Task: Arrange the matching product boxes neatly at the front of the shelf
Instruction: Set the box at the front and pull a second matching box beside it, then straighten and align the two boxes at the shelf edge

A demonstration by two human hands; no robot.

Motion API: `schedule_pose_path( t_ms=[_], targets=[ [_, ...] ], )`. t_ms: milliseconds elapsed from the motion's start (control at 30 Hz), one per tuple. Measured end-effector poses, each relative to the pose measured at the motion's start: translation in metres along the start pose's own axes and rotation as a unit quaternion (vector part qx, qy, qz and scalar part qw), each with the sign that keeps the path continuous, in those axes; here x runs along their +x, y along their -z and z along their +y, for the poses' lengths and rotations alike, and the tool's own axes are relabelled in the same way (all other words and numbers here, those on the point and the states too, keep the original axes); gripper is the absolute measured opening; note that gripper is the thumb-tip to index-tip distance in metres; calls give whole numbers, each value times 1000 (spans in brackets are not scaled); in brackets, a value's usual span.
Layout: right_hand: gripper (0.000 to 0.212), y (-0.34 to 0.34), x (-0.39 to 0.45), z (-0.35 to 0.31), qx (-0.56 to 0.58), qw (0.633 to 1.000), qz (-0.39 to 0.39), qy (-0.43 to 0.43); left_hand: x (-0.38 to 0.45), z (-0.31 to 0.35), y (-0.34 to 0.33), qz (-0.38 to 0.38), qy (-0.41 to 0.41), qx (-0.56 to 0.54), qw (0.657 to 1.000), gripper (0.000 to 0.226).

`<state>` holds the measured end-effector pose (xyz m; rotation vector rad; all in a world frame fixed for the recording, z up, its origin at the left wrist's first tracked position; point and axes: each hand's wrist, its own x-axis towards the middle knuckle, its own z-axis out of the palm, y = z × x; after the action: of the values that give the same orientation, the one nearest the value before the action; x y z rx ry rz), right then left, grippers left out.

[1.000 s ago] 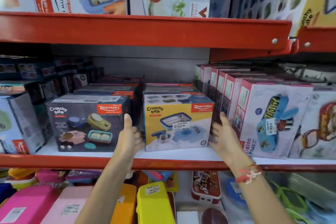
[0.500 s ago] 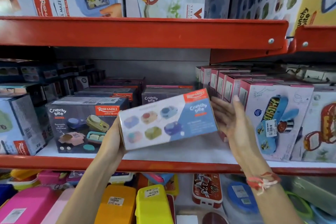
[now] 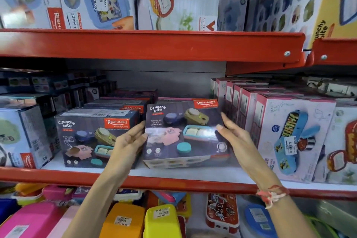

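Note:
A dark Crunchy Bite box (image 3: 183,131) is held between both hands over the middle shelf (image 3: 173,182), its dark printed face toward me and its top tilted back. My left hand (image 3: 127,141) grips its left edge. My right hand (image 3: 233,139) grips its right edge. A matching dark Crunchy Bite box (image 3: 92,137) stands at the shelf front just to the left, touching my left hand. More boxes of the same kind (image 3: 123,105) lie stacked behind both.
Pink-edged lunch box cartons (image 3: 289,135) stand in a row to the right. A blue-grey carton (image 3: 21,137) stands at the left. The red upper shelf (image 3: 154,44) hangs close overhead. Coloured plastic lunch boxes (image 3: 160,222) fill the shelf below.
The box was lifted from the shelf front, turned over in both hands from its yellow face past its blue face, and now shows its dark face, lower and nearer the shelf.

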<state>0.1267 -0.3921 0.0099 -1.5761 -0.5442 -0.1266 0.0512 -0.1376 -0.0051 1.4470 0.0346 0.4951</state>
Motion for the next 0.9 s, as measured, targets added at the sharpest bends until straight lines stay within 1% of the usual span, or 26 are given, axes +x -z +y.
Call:
schedule_pose_path(
  t_ms=[67,133,267,333,400,533,667,767,833,900],
  targets=[
    [54,-3,-3,11,-3,1000,-1,-1,-3,-4,-4,25,-53,50,997,46],
    [58,-5,-6,21,-16,1000,1,12,-6,-8,-8,41,-96,83,991,51],
    [67,-11,-11,39,-95,993,24,59,-5,-28,-11,79,-112,96,986,54],
    [67,-16,-13,46,-129,988,44,79,-5,-37,-13,105,-115,95,983,54],
    [67,-20,-16,52,-140,984,64,89,-8,-42,-16,121,-120,86,982,54],
    [67,-24,-18,62,-117,986,97,62,-11,-48,-20,117,-129,90,981,55],
    [68,-27,-15,68,-119,984,121,47,-12,-52,-18,123,-134,97,979,59],
    [68,-30,-15,67,-131,981,139,43,-10,-55,-15,108,-139,98,979,59],
    [67,-37,-21,65,-175,966,178,68,-12,-55,-10,97,-148,110,978,56],
    [63,-52,-30,57,-227,934,248,123,-17,-50,-2,93,-173,115,974,53]
  ],
)
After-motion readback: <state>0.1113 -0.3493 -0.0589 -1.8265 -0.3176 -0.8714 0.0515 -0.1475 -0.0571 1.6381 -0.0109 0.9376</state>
